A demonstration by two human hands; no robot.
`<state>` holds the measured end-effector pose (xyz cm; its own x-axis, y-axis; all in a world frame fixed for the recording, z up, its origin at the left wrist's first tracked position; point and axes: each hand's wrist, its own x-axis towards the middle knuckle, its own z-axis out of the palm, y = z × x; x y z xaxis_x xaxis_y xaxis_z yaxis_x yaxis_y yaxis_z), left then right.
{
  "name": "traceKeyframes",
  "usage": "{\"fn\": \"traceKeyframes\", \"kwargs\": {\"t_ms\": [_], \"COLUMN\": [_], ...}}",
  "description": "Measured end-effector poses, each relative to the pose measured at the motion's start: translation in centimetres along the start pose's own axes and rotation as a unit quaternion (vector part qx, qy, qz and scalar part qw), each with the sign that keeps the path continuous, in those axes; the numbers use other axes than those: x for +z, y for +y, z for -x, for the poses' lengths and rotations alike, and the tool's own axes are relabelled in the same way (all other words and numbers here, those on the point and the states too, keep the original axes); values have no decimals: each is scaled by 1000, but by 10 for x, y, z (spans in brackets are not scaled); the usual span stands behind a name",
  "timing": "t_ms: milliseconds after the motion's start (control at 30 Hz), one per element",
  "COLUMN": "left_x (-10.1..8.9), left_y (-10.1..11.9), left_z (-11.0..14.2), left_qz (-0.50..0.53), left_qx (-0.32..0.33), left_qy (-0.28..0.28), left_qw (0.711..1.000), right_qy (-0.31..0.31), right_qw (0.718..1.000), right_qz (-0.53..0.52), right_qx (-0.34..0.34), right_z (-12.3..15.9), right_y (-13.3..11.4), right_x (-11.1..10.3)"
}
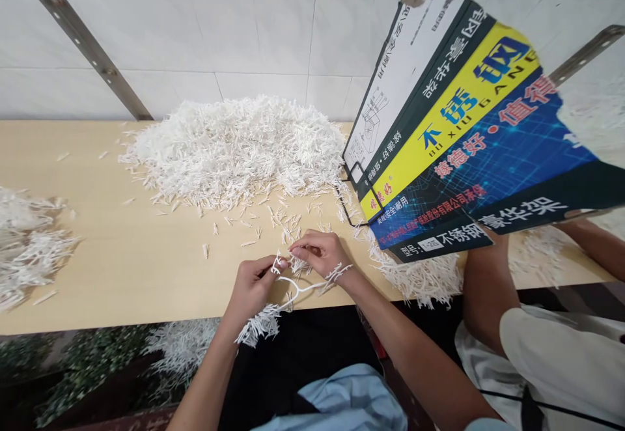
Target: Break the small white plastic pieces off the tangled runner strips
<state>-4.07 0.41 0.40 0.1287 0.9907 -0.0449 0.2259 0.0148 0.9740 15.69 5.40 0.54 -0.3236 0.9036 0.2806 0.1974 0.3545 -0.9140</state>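
Note:
My left hand point(254, 286) is closed in a pinch on a white branched plastic stem, near one of its tips. One arm of the forked stem point(294, 288) runs below my fingers, and a bushy white tuft point(261, 325) hangs by my left wrist. Close beside it, my right hand point(318, 253) is closed with its fingertips together around small white plastic sprigs point(299, 265). Another arm of the stem reaches under my right wrist, where a few sprigs point(336, 276) show. Fingers partly hide where the pieces meet.
A big heap of white sprigs point(239, 151) lies against the tiled wall, with another pile point(29, 245) at the left. A printed cardboard sheet point(454, 131) stands upright in a black wire holder point(349, 206) at the right. Beyond it is another person's arm point(491, 281).

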Motion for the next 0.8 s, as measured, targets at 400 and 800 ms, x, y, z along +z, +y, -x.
{"fn": "traceKeyframes", "kwargs": {"t_ms": [400,800], "left_x": [-4,-1], "left_y": [-9,-2], "left_z": [5,3], "left_qz": [10,-34], "left_qx": [-2,4], "left_qy": [36,-16], "left_qw": [999,999], "right_qy": [184,120], "right_qw": [981,990], "right_qz": [28,7], "right_qx": [59,73], "right_z": [-6,-5], "right_y": [14,20], "right_x": [-11,-8]}}
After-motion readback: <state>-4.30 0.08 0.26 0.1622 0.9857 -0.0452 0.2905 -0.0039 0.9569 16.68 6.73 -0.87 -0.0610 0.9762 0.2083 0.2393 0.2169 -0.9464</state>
